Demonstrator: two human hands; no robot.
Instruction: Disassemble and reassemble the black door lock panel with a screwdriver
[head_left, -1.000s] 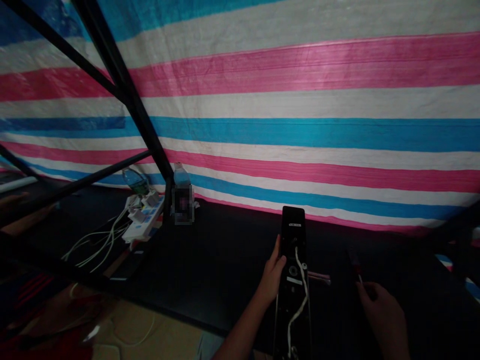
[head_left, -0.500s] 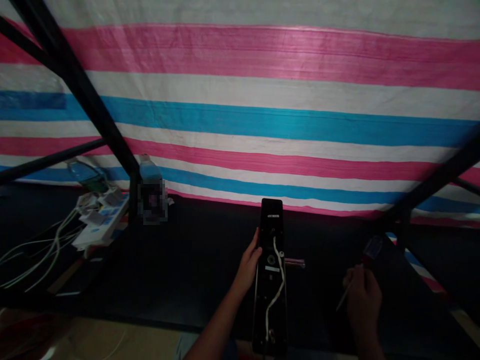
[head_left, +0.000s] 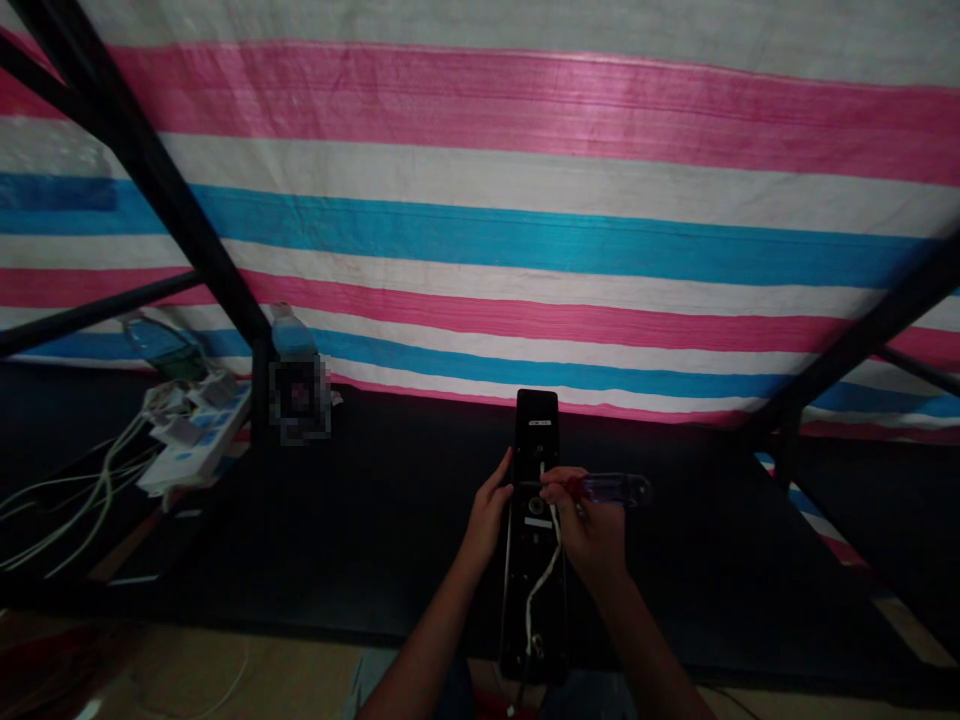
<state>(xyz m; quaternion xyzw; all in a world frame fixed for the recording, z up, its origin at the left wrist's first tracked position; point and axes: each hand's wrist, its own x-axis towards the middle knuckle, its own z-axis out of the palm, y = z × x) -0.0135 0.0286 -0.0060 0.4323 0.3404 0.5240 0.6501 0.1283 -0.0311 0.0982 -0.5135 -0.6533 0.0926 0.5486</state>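
Your long black glossy panel [head_left: 537, 440] lies flat on the matte black tabletop [head_left: 390, 540]. Its long axis runs straight away from you, toward the pink, white and blue striped woven tarp [head_left: 525, 230]. Your left hand [head_left: 489, 512] grasps its left edge. Your right hand [head_left: 594, 532] clenches a translucent-handled screwdriver [head_left: 611, 488] crosswise above it, handle pointing right.

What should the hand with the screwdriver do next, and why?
Probably ease the tip of the screwdriver down onto the black panel and seat it before turning. The right hand holds it sideways, handle pointing right, tip end near the panel's upper middle beside the white cable. The left hand grips the panel's left edge, so it looks steadied. The picture is too dim to show a screw.
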